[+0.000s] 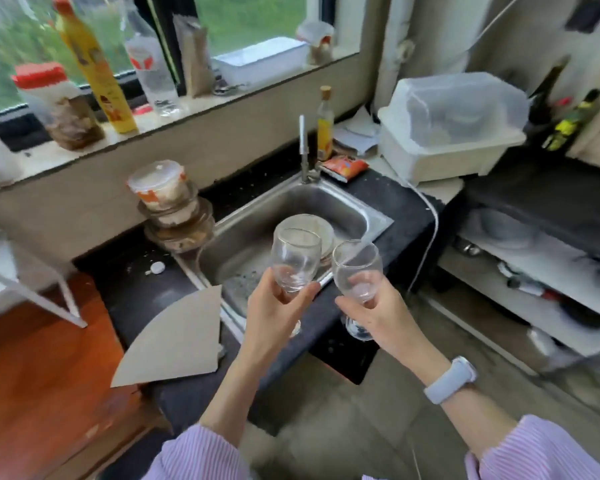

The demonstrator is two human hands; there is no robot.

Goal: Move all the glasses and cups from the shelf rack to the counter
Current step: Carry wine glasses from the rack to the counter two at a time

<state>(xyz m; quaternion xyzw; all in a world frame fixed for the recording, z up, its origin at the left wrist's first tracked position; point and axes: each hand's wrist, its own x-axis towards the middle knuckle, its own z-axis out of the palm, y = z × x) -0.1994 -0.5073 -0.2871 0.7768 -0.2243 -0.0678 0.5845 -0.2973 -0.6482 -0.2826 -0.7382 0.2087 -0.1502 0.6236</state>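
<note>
Carrying step: the left hand (274, 306) and right hand (378, 313) each wrap fingers around a wine glass, left glass (295, 261) and right glass (357, 268), above the counter's (146, 292) front edge by the sink (291, 202); next, set both down upright on bare counter.

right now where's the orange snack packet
In the head view, the orange snack packet lies on the dark counter just right of the tap, behind the sink.
</note>
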